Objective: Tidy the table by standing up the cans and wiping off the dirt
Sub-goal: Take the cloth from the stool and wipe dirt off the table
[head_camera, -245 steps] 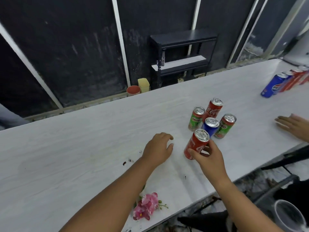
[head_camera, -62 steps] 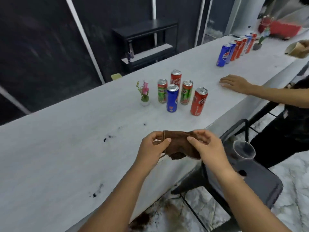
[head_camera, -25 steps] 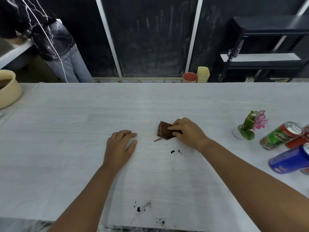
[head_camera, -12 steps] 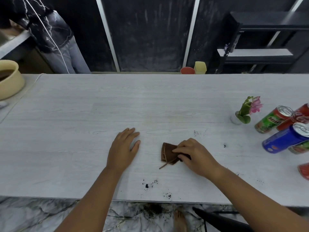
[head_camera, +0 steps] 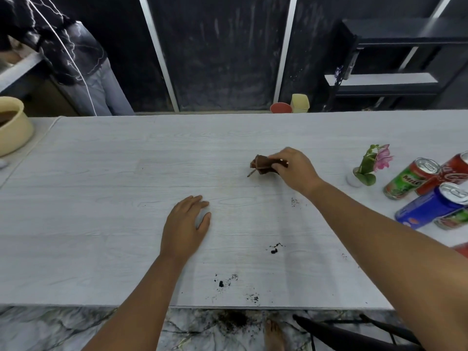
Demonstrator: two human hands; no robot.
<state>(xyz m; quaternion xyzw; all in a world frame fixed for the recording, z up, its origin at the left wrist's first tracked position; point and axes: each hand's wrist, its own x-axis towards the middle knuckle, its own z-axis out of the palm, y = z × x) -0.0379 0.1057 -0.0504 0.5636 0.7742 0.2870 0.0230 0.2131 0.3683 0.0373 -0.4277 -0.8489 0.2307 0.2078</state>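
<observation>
My right hand (head_camera: 295,168) grips a folded brown cloth (head_camera: 262,165) pressed on the white table (head_camera: 101,198), past the middle. My left hand (head_camera: 186,225) lies flat on the table with fingers apart, holding nothing. Specks of dark dirt lie near the front edge (head_camera: 224,281), more dirt to the right (head_camera: 274,249), and a small patch by my right forearm (head_camera: 293,200). At the right stand a green Milo can (head_camera: 407,179), a red cola can (head_camera: 448,174), a blue can (head_camera: 430,206) and another green can (head_camera: 453,219), cut by the frame edge.
A small pink flower in a white pot (head_camera: 364,165) stands left of the cans. A beige bowl (head_camera: 11,125) sits at the table's far left. A person stands behind the far left corner (head_camera: 76,54). A dark chair (head_camera: 354,330) is below the front edge.
My right hand has pushed the cloth away from me and to the right, from near the front edge toward the table's middle. My left hand has stayed flat.
</observation>
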